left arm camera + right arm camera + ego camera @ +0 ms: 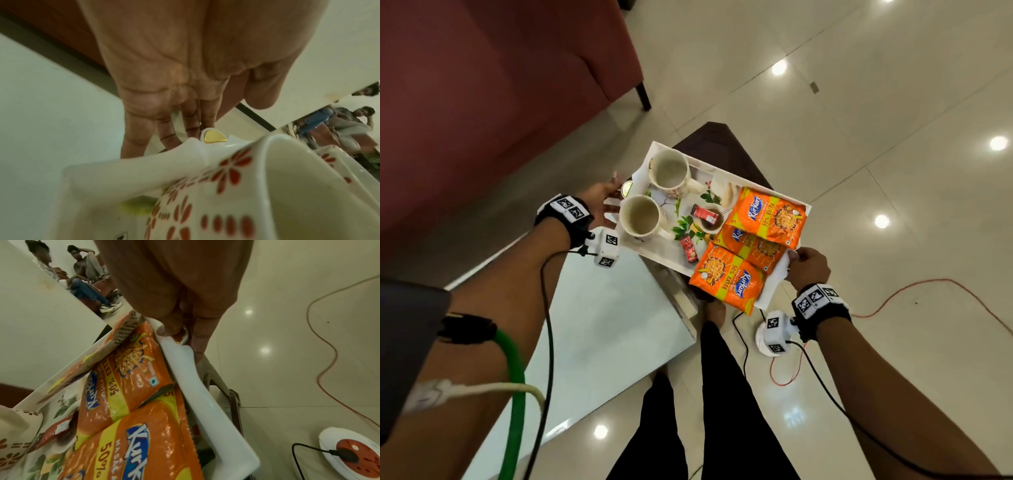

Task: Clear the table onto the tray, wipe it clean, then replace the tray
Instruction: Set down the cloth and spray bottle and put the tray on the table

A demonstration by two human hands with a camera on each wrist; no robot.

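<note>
I hold a white floral tray (pixel 771 294) between both hands, above the corner of a glass-topped table (pixel 602 318). On it stand two empty flowered mugs (pixel 669 171) (pixel 640 216), a small bowl (pixel 711 223), two red sachets (pixel 688 249) and three orange snack packets (pixel 767 216). My right hand (pixel 808 267) grips the tray's right handle, thumb on top (pixel 164 331), fingers beneath. My left hand (pixel 607 204) is at the left end with straight fingers (pixel 164 128) reaching past the gold-tipped handle (pixel 213 137). Whether they bear the tray is hidden.
A dark brown table (pixel 722 144) lies beyond the tray and a red sofa (pixel 482 85) at the far left. An orange cable (pixel 928 284) and a round white extension board (pixel 349 454) lie on the tiled floor to the right. People sit in the background (pixel 86 272).
</note>
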